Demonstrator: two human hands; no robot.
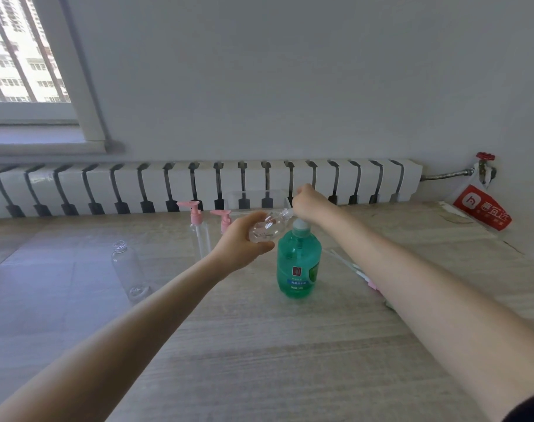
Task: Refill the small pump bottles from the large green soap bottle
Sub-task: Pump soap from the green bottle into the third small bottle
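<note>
Large green soap bottle: standing upright on the table, directly below and between your two hands, with its pale top apparently on and no hand steadying it. Small clear bottle: you are holding it on its side just above that top, neck pointing toward your right. Your left hand is wrapping its fingers round the body. Your right hand is clenching round the neck end, and whether a cap or collar is under those fingers is hidden. Judged risks follow. You are twisting or pulling at the neck right over the green bottle, so a slip of either hand is likely sending the small bottle down onto its top and tipping it. The clear plastic is looking thin, and a hard squeeze from your left hand is likely buckling it and loosening your hold. With the neck lying level, any residue inside is running toward your right fingers and making them slick. Your right forearm is passing over loose pump parts with pale tubes lying on the table, and a dropped elbow is sweeping them off. Beyond your left hand two pink pump bottles are standing close together, and a jerk that way is toppling them. Further out to your left an uncapped clear bottle is standing, well apart from the action.
</note>
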